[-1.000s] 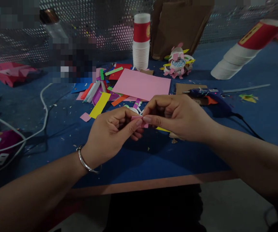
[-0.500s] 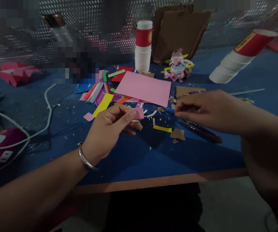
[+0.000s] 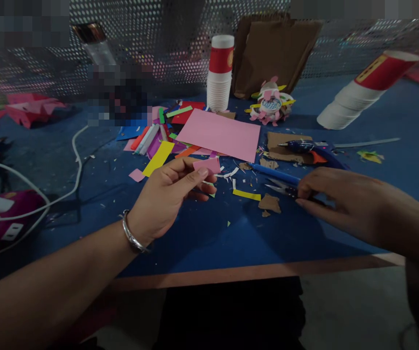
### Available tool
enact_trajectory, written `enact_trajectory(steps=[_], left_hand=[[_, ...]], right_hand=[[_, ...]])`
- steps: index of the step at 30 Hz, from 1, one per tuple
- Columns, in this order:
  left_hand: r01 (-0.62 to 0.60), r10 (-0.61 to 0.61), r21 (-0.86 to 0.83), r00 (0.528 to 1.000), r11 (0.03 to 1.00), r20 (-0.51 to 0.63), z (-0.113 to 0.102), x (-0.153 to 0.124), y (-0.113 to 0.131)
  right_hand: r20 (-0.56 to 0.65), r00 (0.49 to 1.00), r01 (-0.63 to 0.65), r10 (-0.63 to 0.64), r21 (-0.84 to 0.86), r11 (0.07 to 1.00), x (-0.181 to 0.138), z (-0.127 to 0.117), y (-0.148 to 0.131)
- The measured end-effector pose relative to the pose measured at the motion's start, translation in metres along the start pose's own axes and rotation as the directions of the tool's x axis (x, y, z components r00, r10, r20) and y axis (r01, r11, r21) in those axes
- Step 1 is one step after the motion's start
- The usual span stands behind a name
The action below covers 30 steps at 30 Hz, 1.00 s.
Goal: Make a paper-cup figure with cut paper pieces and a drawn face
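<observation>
My left hand (image 3: 167,197) pinches a small folded pink paper piece (image 3: 207,166) between thumb and fingertips, held just above the blue table (image 3: 213,233). My right hand (image 3: 340,201) lies low on the table to the right, its fingers closing round the handles of a small pair of scissors (image 3: 281,188) whose blades point left. A blue pen (image 3: 273,173) lies just beyond the scissors. A large pink paper sheet (image 3: 219,134) rests behind the left hand.
Coloured paper strips (image 3: 157,138) and scraps litter the table's middle. A blue glue gun (image 3: 313,149) lies on cardboard at right. Paper cup stacks stand upright (image 3: 220,73) and tipped over (image 3: 366,90). A decorated cup (image 3: 270,103), a brown bag (image 3: 271,48) and a white cable (image 3: 74,165) are nearby.
The hands came apart: my left hand kept the pink piece, while my right hand swung right and down onto the scissors.
</observation>
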<state>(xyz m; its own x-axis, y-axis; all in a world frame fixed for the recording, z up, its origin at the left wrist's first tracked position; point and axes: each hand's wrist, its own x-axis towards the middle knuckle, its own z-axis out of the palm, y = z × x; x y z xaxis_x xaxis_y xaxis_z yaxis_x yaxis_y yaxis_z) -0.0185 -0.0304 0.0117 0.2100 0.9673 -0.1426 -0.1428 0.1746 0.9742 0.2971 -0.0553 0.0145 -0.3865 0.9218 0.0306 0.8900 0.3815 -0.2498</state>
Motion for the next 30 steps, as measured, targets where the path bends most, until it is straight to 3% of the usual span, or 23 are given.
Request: enact_trajectory(steps=[3, 6, 8, 11, 13, 16, 20, 30], left_hand=[[0.018, -0.017, -0.033, 1.0, 0.999, 0.021, 0.0, -0.001, 0.001], [0.048, -0.042, -0.098, 0.997, 0.994, 0.062, 0.0, 0.0, 0.002], [0.067, -0.057, -0.139, 0.996, 0.988, 0.075, 0.0, 0.0, 0.003], [0.077, -0.065, -0.176, 0.995, 0.981, 0.073, -0.001, 0.001, 0.004], [0.085, -0.072, -0.188, 0.994, 0.979, 0.077, -0.002, 0.003, 0.004], [0.094, -0.078, -0.204, 0.993, 0.975, 0.083, -0.002, 0.004, 0.003], [0.097, -0.083, -0.201, 0.993, 0.975, 0.078, -0.001, 0.005, 0.003], [0.089, -0.085, -0.146, 0.996, 0.985, 0.036, 0.001, 0.008, -0.001]], right_hand=[[-0.005, 0.996, -0.085, 0.087, 0.18, 0.98, 0.003, -0.004, -0.007], [0.007, 0.985, -0.157, 0.171, 0.435, 0.887, 0.009, -0.008, -0.014], [0.059, 0.982, -0.178, 0.181, 0.619, 0.765, 0.016, -0.01, -0.02], [0.166, 0.972, -0.227, 0.164, 0.836, 0.499, 0.031, -0.008, -0.034], [0.194, 0.967, -0.241, 0.168, 0.912, 0.333, 0.042, -0.005, -0.046], [0.215, 0.966, -0.239, 0.142, 0.954, 0.179, 0.053, -0.001, -0.063], [0.245, 0.968, -0.249, 0.052, 0.961, 0.117, 0.055, 0.004, -0.074], [0.228, 0.973, -0.218, -0.045, 0.963, 0.16, 0.053, 0.012, -0.077]])
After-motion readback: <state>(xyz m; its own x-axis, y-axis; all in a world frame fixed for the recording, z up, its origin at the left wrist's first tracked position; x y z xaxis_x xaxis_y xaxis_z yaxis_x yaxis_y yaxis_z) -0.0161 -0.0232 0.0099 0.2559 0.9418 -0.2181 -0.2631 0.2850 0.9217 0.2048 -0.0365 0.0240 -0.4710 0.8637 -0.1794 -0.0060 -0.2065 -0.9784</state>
